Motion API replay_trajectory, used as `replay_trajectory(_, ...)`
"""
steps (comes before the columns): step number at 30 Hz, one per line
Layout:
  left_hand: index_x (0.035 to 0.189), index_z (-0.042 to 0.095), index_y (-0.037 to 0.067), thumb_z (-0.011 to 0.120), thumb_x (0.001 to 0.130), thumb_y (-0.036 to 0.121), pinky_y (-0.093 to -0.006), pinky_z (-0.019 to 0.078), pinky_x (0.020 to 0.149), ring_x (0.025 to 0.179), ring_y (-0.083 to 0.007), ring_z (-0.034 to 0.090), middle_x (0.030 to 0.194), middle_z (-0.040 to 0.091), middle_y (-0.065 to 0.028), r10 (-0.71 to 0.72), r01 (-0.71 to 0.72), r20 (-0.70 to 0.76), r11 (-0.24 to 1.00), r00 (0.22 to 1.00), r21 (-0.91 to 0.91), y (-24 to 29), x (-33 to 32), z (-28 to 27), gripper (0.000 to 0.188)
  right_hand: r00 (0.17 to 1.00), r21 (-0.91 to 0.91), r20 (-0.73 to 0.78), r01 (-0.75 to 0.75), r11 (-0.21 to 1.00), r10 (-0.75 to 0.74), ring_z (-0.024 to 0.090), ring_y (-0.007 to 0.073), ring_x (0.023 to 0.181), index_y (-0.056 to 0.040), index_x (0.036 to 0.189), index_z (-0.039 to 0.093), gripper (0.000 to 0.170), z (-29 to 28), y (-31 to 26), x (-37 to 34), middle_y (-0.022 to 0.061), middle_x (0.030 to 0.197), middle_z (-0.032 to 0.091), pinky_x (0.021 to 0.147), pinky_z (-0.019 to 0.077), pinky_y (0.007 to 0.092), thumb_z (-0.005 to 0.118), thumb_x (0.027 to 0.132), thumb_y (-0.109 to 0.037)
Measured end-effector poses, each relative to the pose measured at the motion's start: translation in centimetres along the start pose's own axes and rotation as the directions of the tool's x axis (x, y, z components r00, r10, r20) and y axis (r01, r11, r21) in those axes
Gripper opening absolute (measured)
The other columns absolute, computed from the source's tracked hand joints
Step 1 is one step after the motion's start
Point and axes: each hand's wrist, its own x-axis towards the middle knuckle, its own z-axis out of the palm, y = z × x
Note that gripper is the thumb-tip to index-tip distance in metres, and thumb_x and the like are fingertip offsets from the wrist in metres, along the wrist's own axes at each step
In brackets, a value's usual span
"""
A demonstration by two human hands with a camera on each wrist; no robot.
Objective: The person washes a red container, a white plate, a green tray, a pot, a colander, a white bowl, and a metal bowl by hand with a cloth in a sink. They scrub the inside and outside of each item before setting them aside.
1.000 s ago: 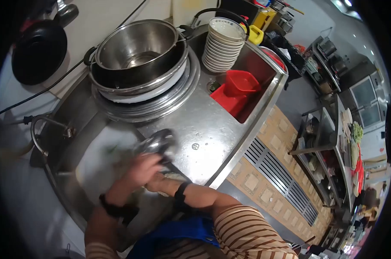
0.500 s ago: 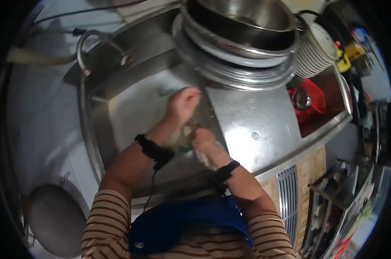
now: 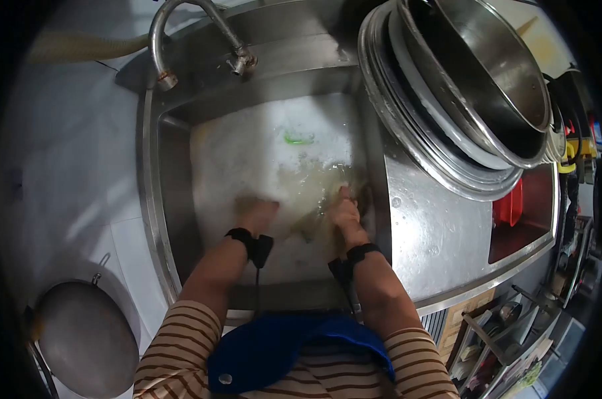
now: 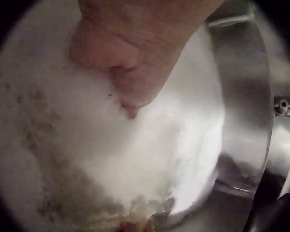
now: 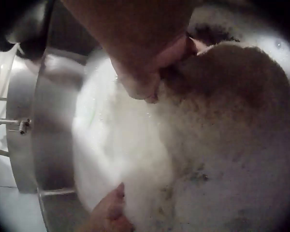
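Note:
White suds cover the water in the steel sink (image 3: 171, 219). My left hand (image 3: 256, 214), blurred, dips into the foam on the left; the left wrist view shows the hand (image 4: 128, 63) with its fingertips hidden under suds. Over toward the sink's right wall, my right hand (image 3: 345, 211) reaches into a thinner, murky patch of water (image 3: 311, 183). Its fingers are mostly hidden in the right wrist view, so I cannot tell what it holds. A green strip (image 3: 299, 138) floats in the foam beyond both hands.
A curved faucet (image 3: 167, 80) stands at the back left. Stacked steel pots and basins (image 3: 447, 113) lean over the steel drainboard (image 3: 440, 233) at right. A red plastic container (image 3: 509, 206) sits in the right basin. A wok (image 3: 85, 339) lies at lower left.
A shiny metal bowl-like piece was at my hands, then appeared in the red container. My hands have since separated and lowered into the suds. The head view has swung toward the sink.

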Motion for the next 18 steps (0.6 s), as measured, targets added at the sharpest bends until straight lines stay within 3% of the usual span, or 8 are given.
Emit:
replay_trajectory(2,0.108,0.053,-0.002,0.057,0.081,0.023,-0.0369,0.0434,0.076,0.091,-0.0277,0.055,0.109,0.057,-0.0147,0.272,-0.346,0.214,0.720,0.938,0.602,0.8,1.5,0.7,0.037,0.987,-0.226,0.117,0.135,0.965,-0.110,0.044,0.0356,0.115,-0.0138,0.139,0.015,0.069,2.6,1.1,2.0,0.0164,0.133,0.037,0.095,0.0362,0.0450,0.049,0.080,-0.027)
replay_trajectory(5,0.098,0.057,0.001,0.054,0.083,0.019,-0.0344,0.0439,0.069,0.081,-0.0244,0.057,0.093,0.060,-0.0089,0.095,-0.160,0.224,0.942,0.970,0.295,2.3,2.1,2.1,0.024,0.981,-0.086,0.074,0.184,0.979,-0.178,0.052,0.0367,0.107,-0.0036,0.126,0.038,0.055,5.3,1.9,4.5,0.0226,0.111,0.055,0.093,0.0390,0.0409,0.049,0.080,-0.031)
replay_trajectory(6,0.089,0.058,0.001,0.057,0.080,0.021,-0.0349,0.0454,0.067,0.074,-0.0225,0.057,0.083,0.059,-0.0063,0.060,0.046,0.187,0.855,0.981,-0.517,2.7,1.9,2.6,0.022,0.989,0.030,0.085,0.119,0.992,-0.121,0.052,0.0366,0.106,-0.0011,0.121,0.044,0.049,4.9,1.6,4.4,0.0225,0.106,0.058,0.093,0.0388,0.0403,0.048,0.081,-0.029)
replay_trajectory(7,0.081,0.059,0.001,0.060,0.078,0.023,-0.0353,0.0469,0.064,0.068,-0.0206,0.057,0.072,0.058,-0.0037,0.003,0.185,0.188,0.161,0.982,-0.970,3.3,1.8,2.7,0.022,0.989,0.033,0.087,0.116,0.993,-0.118,0.052,0.0366,0.106,-0.0011,0.121,0.044,0.049,4.3,1.5,4.4,0.0225,0.106,0.058,0.093,0.0388,0.0403,0.048,0.081,-0.029)
replay_trajectory(10,0.082,0.058,0.003,0.060,0.076,0.019,-0.0314,0.0459,0.062,0.065,-0.0184,0.056,0.073,0.058,-0.0031,0.029,0.259,0.262,-0.283,0.965,-0.923,4.1,3.6,3.9,0.017,0.976,0.069,0.106,0.182,0.981,-0.189,0.052,0.0363,0.105,-0.0011,0.113,0.050,0.043,4.2,2.1,4.9,0.0233,0.108,0.056,0.093,0.0392,0.0378,0.049,0.080,-0.029)
replay_trajectory(11,0.082,0.058,0.003,0.060,0.076,0.019,-0.0314,0.0459,0.062,0.065,-0.0184,0.056,0.073,0.058,-0.0031,0.037,0.265,0.266,-0.283,0.963,-0.922,4.5,3.8,4.1,0.017,0.958,0.020,0.110,0.265,0.964,-0.266,0.052,0.0365,0.105,-0.0010,0.115,0.049,0.045,5.1,2.5,5.4,0.0232,0.110,0.056,0.092,0.0396,0.0379,0.051,0.079,-0.027)
replay_trajectory(13,0.088,0.058,0.005,0.057,0.075,0.012,-0.0300,0.0456,0.061,0.067,-0.0172,0.055,0.073,0.057,-0.0033,0.110,-0.445,-0.580,0.759,0.807,-0.476,5.5,3.9,3.9,0.014,0.934,-0.033,0.111,0.345,0.938,-0.340,0.052,0.0366,0.105,-0.0008,0.116,0.048,0.046,4.5,2.0,4.7,0.0232,0.111,0.055,0.092,0.0401,0.0380,0.054,0.078,-0.026)
replay_trajectory(18,0.103,0.052,0.005,0.054,0.072,0.004,-0.0318,0.0480,0.064,0.077,-0.0186,0.056,0.087,0.056,-0.0068,-0.268,-0.245,-0.458,0.568,0.848,-0.786,5.6,2.4,1.7,0.031,0.975,0.249,-0.214,0.107,0.963,-0.053,0.050,0.0340,0.107,-0.0045,0.119,0.047,0.047,-1.1,-1.2,-0.2,0.0186,0.118,0.050,0.089,0.0413,0.0394,0.058,0.075,-0.018)
